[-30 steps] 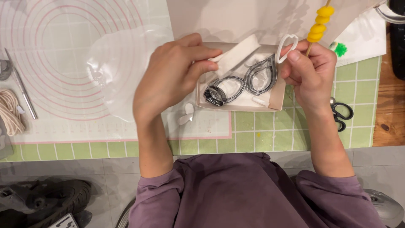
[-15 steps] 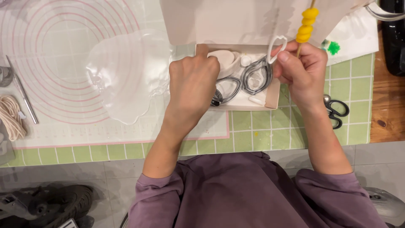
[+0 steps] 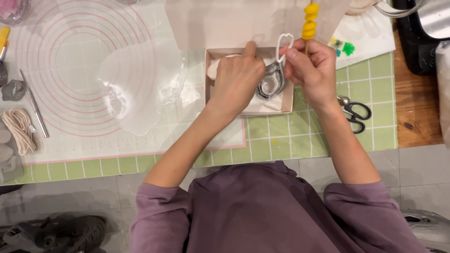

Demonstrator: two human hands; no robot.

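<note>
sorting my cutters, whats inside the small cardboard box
Inside the box lie nested metal cutter rings and a pale oval piece. The left hand reaches in and covers the middle, so anything beneath it is hidden.

A grey tiled worktop (image 3: 328,164) is carrying a green gridded cutting mat (image 3: 300,140). Lying on that are a white silicone mat with pink rings (image 3: 61,56), a shallow cardboard box (image 3: 281,105), small black-handled scissors (image 3: 354,111) and a paint-dabbed white paper (image 3: 361,33). A wooden board (image 3: 417,107) is showing at right.
</note>
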